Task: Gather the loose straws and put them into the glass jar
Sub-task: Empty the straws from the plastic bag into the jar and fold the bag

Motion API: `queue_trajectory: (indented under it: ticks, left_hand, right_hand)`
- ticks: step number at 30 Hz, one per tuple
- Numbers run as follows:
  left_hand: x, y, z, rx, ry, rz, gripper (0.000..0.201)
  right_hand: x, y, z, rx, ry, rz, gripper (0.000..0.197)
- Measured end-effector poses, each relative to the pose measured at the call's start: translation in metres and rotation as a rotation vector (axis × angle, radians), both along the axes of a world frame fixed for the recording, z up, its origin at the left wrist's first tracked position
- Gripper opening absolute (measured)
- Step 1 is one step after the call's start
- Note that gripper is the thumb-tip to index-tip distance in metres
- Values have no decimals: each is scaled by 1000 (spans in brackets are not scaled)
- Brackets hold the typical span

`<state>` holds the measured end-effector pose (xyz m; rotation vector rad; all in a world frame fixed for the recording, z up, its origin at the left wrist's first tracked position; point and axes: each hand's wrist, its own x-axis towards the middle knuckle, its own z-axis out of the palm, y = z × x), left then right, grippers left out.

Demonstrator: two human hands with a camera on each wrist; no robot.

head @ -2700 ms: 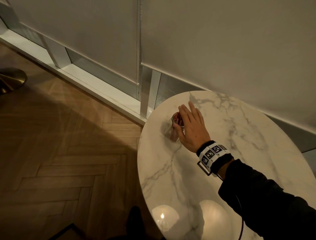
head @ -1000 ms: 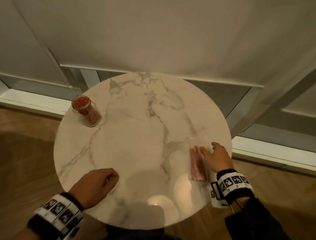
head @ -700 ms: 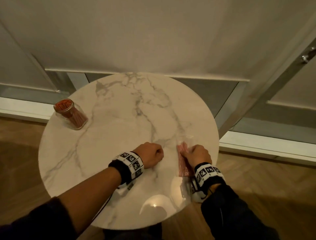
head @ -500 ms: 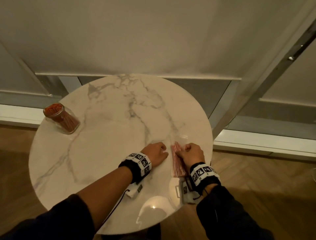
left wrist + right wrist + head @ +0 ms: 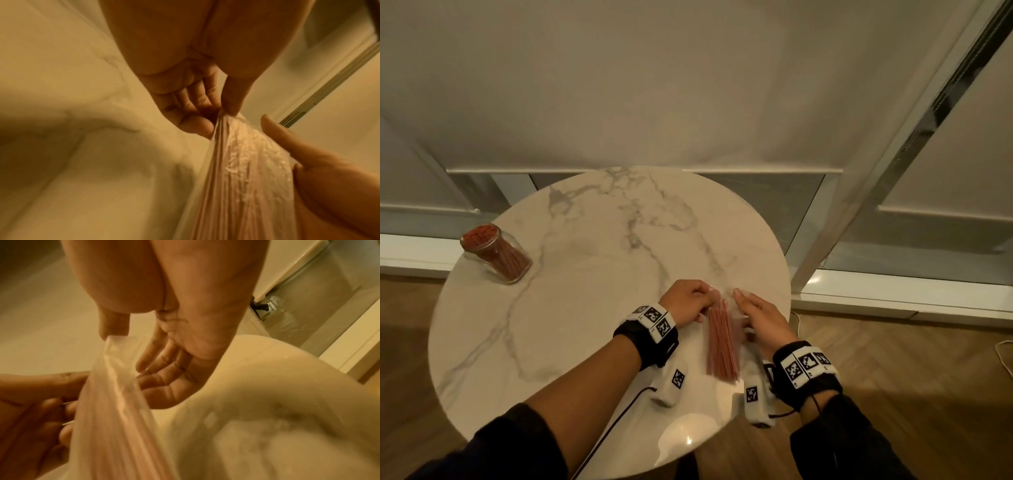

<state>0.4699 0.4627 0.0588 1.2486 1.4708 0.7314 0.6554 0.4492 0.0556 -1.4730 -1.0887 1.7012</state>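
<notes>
A clear plastic bag of pink straws point(image 5: 722, 342) is at the near right of the round marble table point(image 5: 585, 308), between my two hands. My left hand point(image 5: 700, 301) pinches the bag's far top edge between thumb and fingers point(image 5: 232, 107). My right hand point(image 5: 746, 305) holds the other side of that edge, thumb point(image 5: 113, 327) on the bag's top corner and fingers behind the plastic point(image 5: 115, 369). The glass jar point(image 5: 496, 253) stands at the table's far left edge, packed with red straws, far from both hands.
The table stands against a wall with pale roller blinds point(image 5: 654, 85) and metal window frames point(image 5: 859, 205). Wooden floor point(image 5: 911, 359) lies to the left and right. A bright lamp reflection point(image 5: 688, 435) sits on the table's near edge.
My left hand was a fist on the table beside the bag; it has moved onto the bag's top edge. Both hands now hold the bag's far end.
</notes>
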Motion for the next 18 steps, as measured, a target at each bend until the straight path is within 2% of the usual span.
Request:
queue_trajectory:
  ticks: [4, 6, 9, 13, 16, 18]
  left_hand:
    - [0, -12, 36, 134, 0, -13, 13]
    - [-2, -16, 55, 213, 48, 42, 8]
    - [-6, -25, 83, 457, 265, 240, 23]
    - [-2, -36, 114, 585, 418, 234, 25]
    - [-7, -38, 126, 634, 457, 274, 20]
    - [-12, -40, 134, 669, 449, 287, 15]
  right_hand:
    - [-2, -2, 24, 88, 86, -22, 34]
    - [-7, -1, 41, 150, 107, -52, 33]
    - [-19, 0, 66, 237, 137, -95, 29]
    - [-36, -3, 101, 358, 183, -71, 29]
    - [-44, -6, 120, 396, 226, -10, 43]
    - [-46, -6, 128, 310, 353, -23, 55]
